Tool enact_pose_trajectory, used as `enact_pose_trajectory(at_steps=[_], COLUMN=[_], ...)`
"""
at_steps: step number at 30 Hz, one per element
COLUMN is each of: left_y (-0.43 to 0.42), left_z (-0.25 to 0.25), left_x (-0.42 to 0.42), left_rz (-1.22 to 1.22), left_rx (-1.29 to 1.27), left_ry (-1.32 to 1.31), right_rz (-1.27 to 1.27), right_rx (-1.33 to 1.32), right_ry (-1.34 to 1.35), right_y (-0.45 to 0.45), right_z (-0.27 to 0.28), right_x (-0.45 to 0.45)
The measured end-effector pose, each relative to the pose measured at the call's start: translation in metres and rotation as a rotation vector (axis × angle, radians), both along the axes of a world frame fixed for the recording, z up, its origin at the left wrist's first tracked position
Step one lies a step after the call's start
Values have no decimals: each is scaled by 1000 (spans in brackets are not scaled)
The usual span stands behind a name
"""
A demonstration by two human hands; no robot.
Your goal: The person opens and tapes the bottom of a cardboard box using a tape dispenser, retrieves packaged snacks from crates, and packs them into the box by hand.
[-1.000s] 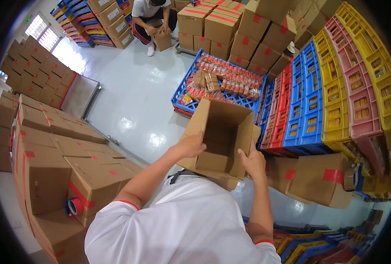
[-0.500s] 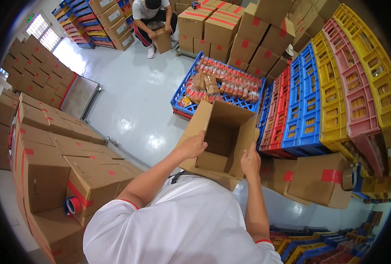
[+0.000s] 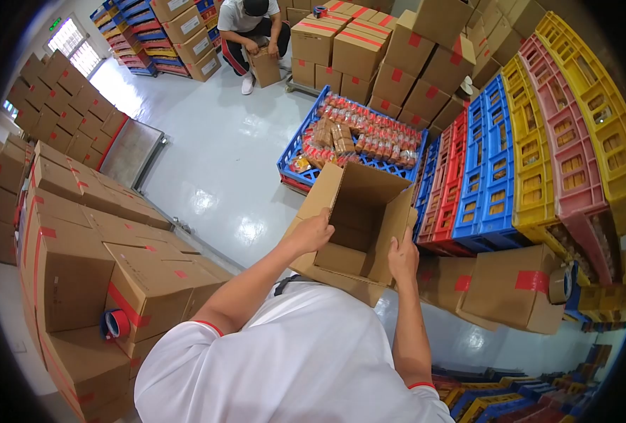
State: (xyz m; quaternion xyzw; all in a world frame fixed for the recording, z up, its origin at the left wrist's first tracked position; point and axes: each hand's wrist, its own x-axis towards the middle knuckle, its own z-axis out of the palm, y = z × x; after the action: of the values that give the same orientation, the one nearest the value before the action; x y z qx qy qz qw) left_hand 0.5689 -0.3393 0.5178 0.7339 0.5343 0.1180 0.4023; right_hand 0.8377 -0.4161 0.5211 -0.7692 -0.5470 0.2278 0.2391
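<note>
An open cardboard box (image 3: 348, 261) is held in front of my body, its inside bare and its flaps folded outward. My left hand (image 3: 314, 231) grips the left wall with the fingers over the edge. On the opposite side my right hand (image 3: 402, 257) clasps the right wall, thumb pointing up along it. Just beyond the box, a blue crate (image 3: 293, 156) holds rows of packaged food with red-and-clear wrapping (image 3: 390, 132), and a few brown packs (image 3: 341, 138) lie on top.
Stacked crates (image 3: 482, 162) in blue, red, yellow and pink stand to my right. Taped cartons (image 3: 143, 282) line my left, with a tape roll (image 3: 117, 323) on them. Another person (image 3: 251, 28) crouches ahead, hands on a carton (image 3: 265, 68). A metal platform (image 3: 133, 151) stands at left.
The view has shifted slightly, so the surroundings sit a little lower and further right. Both hands keep the same grip on the box.
</note>
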Motion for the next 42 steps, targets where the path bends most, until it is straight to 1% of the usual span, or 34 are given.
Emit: enact_pose_trajectory(at_steps=[13,17,23,26,32,35,38,42], left_y=[1,2,4,5,8,8,10,12], left_z=[8,0,1,5,6,11,9,4], left_x=[-4,-5,-4,-2,-1,-1,-3,-7], left_rz=[-25,-37,-39,-39,-57,-60,-75,-111], left_rx=[-47,-26,-26,-43,-62,-101,-110,-102], left_ry=[12,13,4,12,-1,-4,-5,-34], right_rz=[-27,-50,-51,-74,-84,-106,-111,-123], right_rx=[68,60,80,76,74,61,73,99], right_ry=[59,82,83,76,79,99,52,70], right_y=[-7,-8,-6,-4,-1,1,0,0], right_z=[-5,-3,-1,-14,-10,4,-11,-8], right_x=[-3,-4,-5,1,0,-8,-2,-6])
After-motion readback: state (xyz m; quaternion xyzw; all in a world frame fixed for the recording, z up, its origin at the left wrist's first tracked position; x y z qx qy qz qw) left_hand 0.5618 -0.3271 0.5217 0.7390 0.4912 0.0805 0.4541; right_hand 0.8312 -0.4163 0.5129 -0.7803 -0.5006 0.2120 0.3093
